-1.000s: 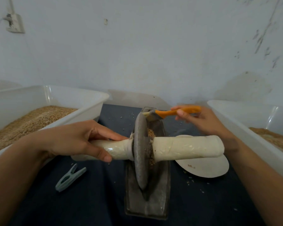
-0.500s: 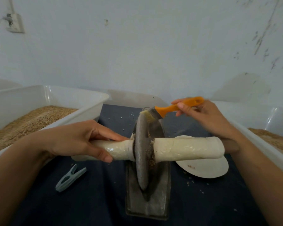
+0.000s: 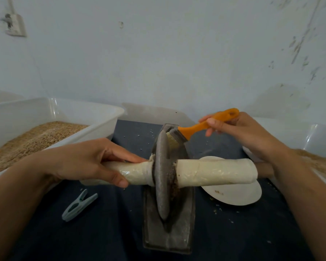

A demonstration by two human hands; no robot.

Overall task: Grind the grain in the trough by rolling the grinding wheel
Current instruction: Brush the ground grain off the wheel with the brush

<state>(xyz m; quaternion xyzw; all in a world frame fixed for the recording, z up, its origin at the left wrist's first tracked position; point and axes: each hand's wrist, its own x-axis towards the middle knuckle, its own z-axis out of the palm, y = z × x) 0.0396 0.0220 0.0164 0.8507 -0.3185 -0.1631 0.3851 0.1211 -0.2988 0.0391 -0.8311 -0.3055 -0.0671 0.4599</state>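
Currently my left hand (image 3: pixel 87 162) clamps the wrapped axle, steadying the grinding wheel (image 3: pixel 163 176) upright in the trough (image 3: pixel 184 227); my right hand (image 3: pixel 239 132) pinches the brush (image 3: pixel 199 127), bristles against the wheel's rim, likely clearing grain.

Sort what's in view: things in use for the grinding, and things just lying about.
In use: wheel, its handle, trough, brush, left hand, right hand.
Lying about: clothespin, white disc, left grain tub, wall socket.

A dark blue cloth-covered table (image 3: pixel 111 232) holds a metal trough (image 3: pixel 169 240), clothespin (image 3: pixel 79 205), white disc (image 3: pixel 233 194), scattered grain and two grain tubs (image 3: pixel 94 117).
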